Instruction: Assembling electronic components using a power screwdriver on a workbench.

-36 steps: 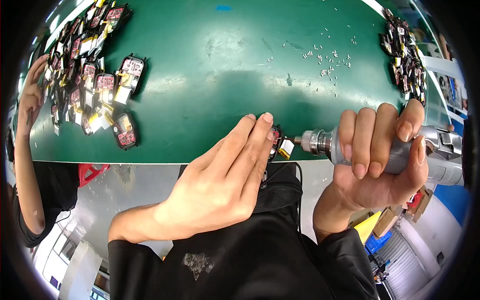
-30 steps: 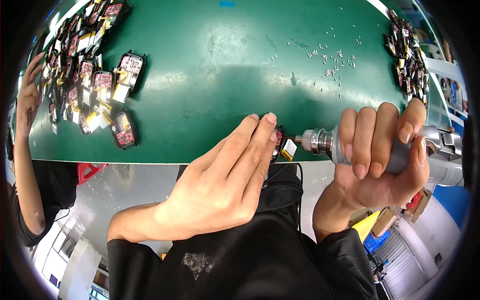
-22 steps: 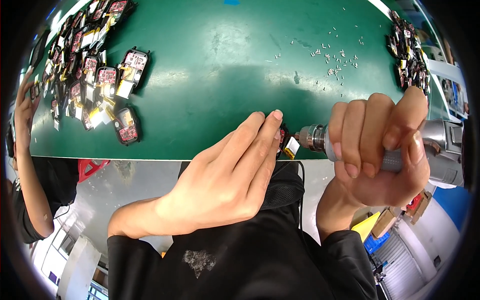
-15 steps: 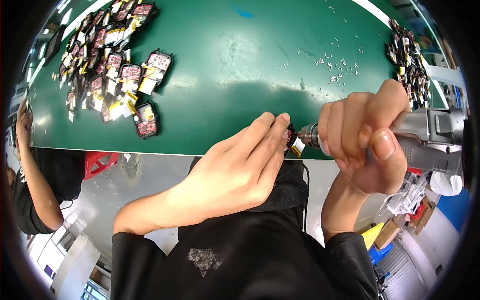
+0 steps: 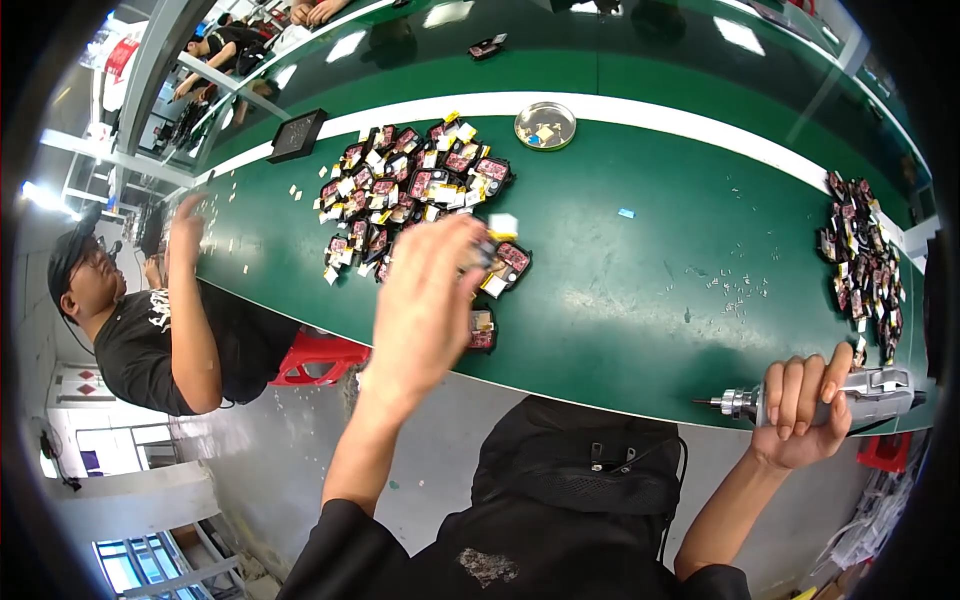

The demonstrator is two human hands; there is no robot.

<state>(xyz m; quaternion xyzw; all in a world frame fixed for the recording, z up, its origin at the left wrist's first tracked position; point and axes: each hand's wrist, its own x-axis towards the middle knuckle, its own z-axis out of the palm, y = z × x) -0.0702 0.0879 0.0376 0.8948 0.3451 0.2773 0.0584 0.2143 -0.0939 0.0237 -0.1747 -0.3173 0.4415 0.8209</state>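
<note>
My left hand (image 5: 420,300) reaches over the near right side of the left pile, its fingers curled round the edge of a small black-cased circuit-board device (image 5: 484,252), blurred by motion and partly hidden. A white and yellow flap shows beside its fingertips. Just right of it lies another such device (image 5: 514,257) with a pink-red board, and one more (image 5: 482,329) sits by the wrist near the table edge. My right hand (image 5: 805,410) is wrapped round a grey electric screwdriver (image 5: 880,392), whose bit points left above the table's front edge.
The left pile (image 5: 375,200) holds several devices; another pile (image 5: 865,260) stands at the far right. Loose small screws (image 5: 738,290) lie between. A round metal dish (image 5: 545,126) and a black tray (image 5: 297,135) are at the back. A co-worker (image 5: 150,330) sits at the left.
My left hand has moved from beside the screwdriver tip to the left pile. The screwdriver has drawn away to the right, and the view has turned leftward and up.
</note>
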